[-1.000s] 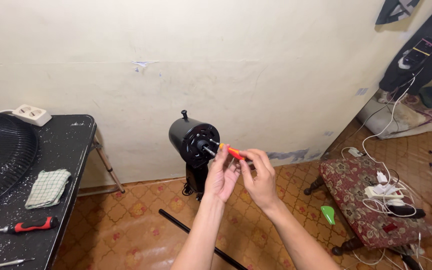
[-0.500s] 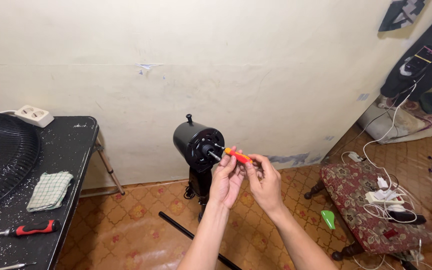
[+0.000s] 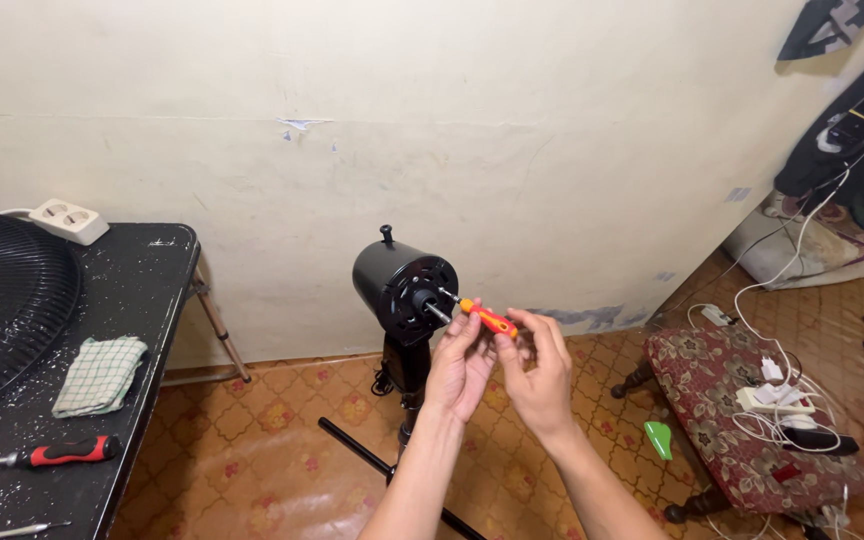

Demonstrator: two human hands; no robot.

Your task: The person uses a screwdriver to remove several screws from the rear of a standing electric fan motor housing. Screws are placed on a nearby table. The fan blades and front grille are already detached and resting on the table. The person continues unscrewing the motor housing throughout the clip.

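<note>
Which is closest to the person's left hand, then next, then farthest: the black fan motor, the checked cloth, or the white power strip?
From the left hand, in the head view:
1. Black fan motor, just up and left of it, on its stand.
2. Checked cloth, far left on the black table.
3. White power strip, at the table's back edge by the wall.

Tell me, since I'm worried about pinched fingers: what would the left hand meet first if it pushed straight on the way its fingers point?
Probably the black fan motor housing, at its front face by the shaft; the left hand already steadies the orange screwdriver aimed there. Depth is unclear.
</note>
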